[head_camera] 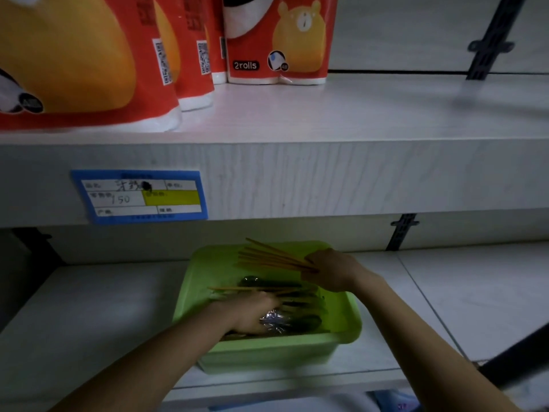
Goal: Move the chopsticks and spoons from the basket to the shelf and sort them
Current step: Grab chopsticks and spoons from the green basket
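A green plastic basket (350,325) stands on the lower shelf (89,307). My right hand (332,270) hovers over the basket's far right side, shut on a fanned bundle of wooden chopsticks (273,258) that point left. My left hand (252,315) reaches into the basket, its fingers on another few chopsticks (237,289) lying across it. Dark spoons (267,282) and a shiny spoon (274,322) lie inside the basket, partly hidden by my left hand.
The upper shelf (356,114) carries red and orange paper-roll packs (279,40) on its left half. A blue price tag (139,196) sticks to its front edge. Black brackets (401,231) stand at the back wall.
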### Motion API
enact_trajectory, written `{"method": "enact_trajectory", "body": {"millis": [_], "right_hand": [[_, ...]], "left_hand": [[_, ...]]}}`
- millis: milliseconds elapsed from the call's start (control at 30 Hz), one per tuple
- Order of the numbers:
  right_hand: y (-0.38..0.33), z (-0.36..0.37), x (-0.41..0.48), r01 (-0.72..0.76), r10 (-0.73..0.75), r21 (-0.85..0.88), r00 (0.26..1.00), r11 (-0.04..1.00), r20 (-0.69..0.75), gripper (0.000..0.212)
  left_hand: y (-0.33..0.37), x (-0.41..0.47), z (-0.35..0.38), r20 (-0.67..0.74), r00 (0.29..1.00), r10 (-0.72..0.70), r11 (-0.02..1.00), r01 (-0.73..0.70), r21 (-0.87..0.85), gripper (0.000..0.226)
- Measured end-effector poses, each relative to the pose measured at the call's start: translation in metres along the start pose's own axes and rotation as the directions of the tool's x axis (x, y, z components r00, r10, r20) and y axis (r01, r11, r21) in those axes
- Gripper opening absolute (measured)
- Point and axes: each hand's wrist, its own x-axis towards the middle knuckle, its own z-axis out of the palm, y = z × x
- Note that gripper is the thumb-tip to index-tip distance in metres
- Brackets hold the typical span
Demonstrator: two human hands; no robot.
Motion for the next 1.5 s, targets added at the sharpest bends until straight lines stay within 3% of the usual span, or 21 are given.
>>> {"method": "enact_trajectory", "body": {"millis": [200,267,367,533,800,933,1133,1333,1500], "right_hand": [[0.002,0.004,-0.002,-0.007,0.006,-0.019,0.999,1.0,-0.039,0.017],[0.001,0.004,-0.001,-0.013,0.012,-0.03,0.999,0.999,-0.043,0.024],[-0.001,0.004,-0.002,-0.018,0.017,-0.04,0.999,0.999,-0.042,0.025],[-0.003,0.004,-0.004,-0.037,0.035,-0.051,0.999,0.998,-0.032,0.021],[-0.003,0.007,-0.003,-0.021,0.017,-0.077,0.999,0.997,-0.05,0.015],[-0.003,0.008,-0.003,-0.028,0.024,-0.079,0.998,0.996,-0.055,0.017],[-0.002,0.007,-0.001,-0.037,0.034,-0.056,0.998,0.998,-0.057,0.023],[-0.002,0.007,-0.002,-0.051,0.049,-0.041,0.997,0.998,-0.052,0.023],[-0.003,0.003,-0.004,-0.046,0.047,0.009,0.998,0.999,-0.041,0.02]], "left_hand": [[-0.007,-0.003,-0.006,-0.099,0.983,-0.153,0.986,0.145,-0.084,0.022],[-0.01,-0.005,-0.006,-0.143,0.973,-0.179,0.981,0.166,-0.1,0.025],[-0.011,-0.005,-0.003,-0.086,0.984,-0.153,0.981,0.142,-0.13,0.037],[0.002,-0.007,-0.007,-0.054,0.996,-0.068,0.994,0.072,0.077,0.027],[0.004,-0.011,-0.005,0.057,0.998,0.018,0.97,-0.031,0.241,0.027],[0.003,-0.01,-0.005,0.086,0.996,-0.023,0.995,0.014,0.099,0.014],[-0.011,-0.015,-0.011,0.035,0.997,-0.064,0.987,0.068,-0.143,0.022],[-0.027,-0.018,-0.012,0.082,0.989,-0.123,0.892,0.146,-0.429,0.025],[-0.03,-0.023,-0.017,0.138,0.98,-0.146,0.798,0.199,-0.569,0.029]]}}
